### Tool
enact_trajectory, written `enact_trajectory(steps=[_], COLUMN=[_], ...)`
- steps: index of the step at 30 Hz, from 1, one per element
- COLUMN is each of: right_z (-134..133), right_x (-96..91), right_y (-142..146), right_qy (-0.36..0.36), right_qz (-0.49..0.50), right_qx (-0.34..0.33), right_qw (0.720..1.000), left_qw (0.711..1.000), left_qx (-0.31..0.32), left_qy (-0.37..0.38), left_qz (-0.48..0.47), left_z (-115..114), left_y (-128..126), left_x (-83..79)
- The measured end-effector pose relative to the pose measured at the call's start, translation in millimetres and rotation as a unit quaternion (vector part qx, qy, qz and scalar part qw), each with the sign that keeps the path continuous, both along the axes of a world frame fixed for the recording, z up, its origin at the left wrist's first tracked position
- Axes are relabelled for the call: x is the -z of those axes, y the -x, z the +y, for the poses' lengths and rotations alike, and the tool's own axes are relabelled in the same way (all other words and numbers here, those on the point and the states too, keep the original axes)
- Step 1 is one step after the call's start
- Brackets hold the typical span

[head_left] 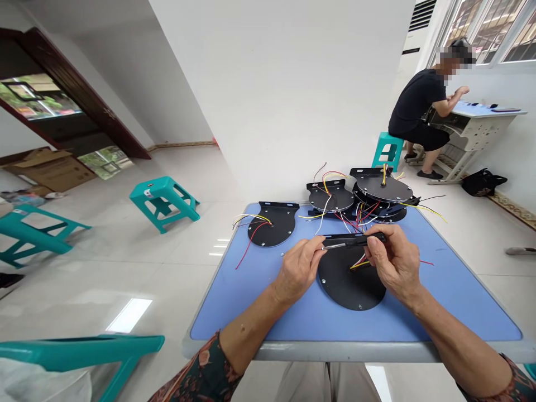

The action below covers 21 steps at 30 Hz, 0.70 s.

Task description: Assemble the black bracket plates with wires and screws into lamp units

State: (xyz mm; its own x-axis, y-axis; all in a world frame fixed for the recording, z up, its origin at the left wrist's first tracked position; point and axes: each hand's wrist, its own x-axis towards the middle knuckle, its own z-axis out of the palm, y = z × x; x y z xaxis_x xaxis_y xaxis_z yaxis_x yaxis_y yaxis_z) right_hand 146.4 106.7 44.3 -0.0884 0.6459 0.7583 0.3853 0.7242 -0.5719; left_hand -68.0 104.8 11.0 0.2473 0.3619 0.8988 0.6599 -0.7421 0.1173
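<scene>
Black-handled tool (pixel 354 240): where was it, seen from the head camera?

Held crosswise above the table, its metal tip pointing to the person's left.

Which hand had it?

The right hand (pixel 393 265) pinched the black handle between thumb and curled fingers.

And the left hand (pixel 298 268)?

Curled, with thumb and forefinger pressed together at the metal tip. Whether a fine wire lay between them, I couldn't tell.

What lay beneath them?

A rounded black metal plate (pixel 349 287), flat on a blue table (pixel 355 329), with yellow and white wires (pixel 360 263) rising from it just below the right hand.

Anything else on that table?

A second plate (pixel 272 226) with loose red and yellow wires lay to the left, and a pile of wired plates (pixel 381 190) sat at the far edge.

Was anyone else there?

A co-worker (pixel 419 106) in a black shirt sat beyond the table on a teal stool (pixel 387 151), arms forward at a desk (pixel 486 120) beneath the window.
</scene>
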Motion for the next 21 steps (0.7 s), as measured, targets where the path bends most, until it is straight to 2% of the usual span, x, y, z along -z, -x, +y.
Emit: enact_trajectory(steps=[5,9,12,16,21], right_z=[0.6,-0.3,-1.4,-1.7,3.8], right_x=[-0.9,-1.6,-5.3,-18.0,-28.0], right_y=[1.8,5.6,4.6,-1.5,-7.0], right_qy=[0.075,0.132,0.122,0.110,0.100], right_qz=[0.051,0.109,0.107,0.081,0.012], right_qx=[-0.036,-0.075,-0.066,-0.043,-0.030], right_qw=[0.995,0.982,0.984,0.990,0.994], left_qw=[0.999,0.999,0.997,0.987,0.969], left_qx=[0.009,0.012,0.033,0.104,0.169], left_qy=[0.016,0.031,0.063,0.122,0.180], left_qz=[0.031,0.015,-0.006,-0.005,0.018], left_z=[-1.7,-1.7,-3.3,-10.4,-20.2], left_y=[-0.1,-2.2,-6.0,-14.8,-22.4], left_x=[-0.7,1.0,1.6,0.3,1.3])
